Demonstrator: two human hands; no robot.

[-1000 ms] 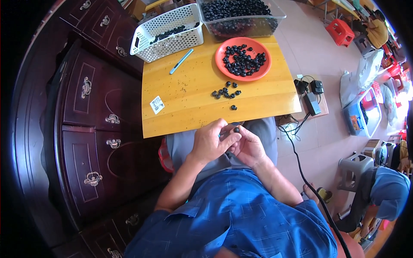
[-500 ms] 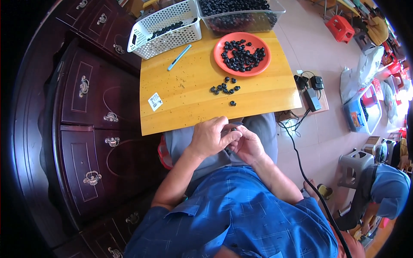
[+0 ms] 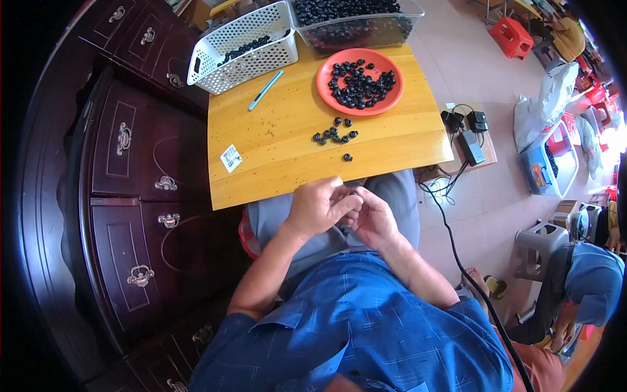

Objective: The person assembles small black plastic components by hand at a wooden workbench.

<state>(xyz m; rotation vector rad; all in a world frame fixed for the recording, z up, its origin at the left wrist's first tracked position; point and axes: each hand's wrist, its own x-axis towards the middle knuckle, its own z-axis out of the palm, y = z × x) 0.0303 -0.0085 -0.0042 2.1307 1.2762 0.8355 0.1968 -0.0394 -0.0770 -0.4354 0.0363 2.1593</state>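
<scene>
left hand (image 3: 315, 208): knuckles up, fingers' hold unclear | right hand (image 3: 377, 221): palm up, fingers pinching dark piece (image 3: 353, 193)

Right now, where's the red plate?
In the head view, the red plate sits right of centre on the yellow table, just in front of the clear plastic bin.

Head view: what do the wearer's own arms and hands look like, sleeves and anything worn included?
The left hand and right hand are bare: no gloves or watch show. Both forearms are uncovered below the short sleeves of a blue shirt with thin pale lines.
</scene>
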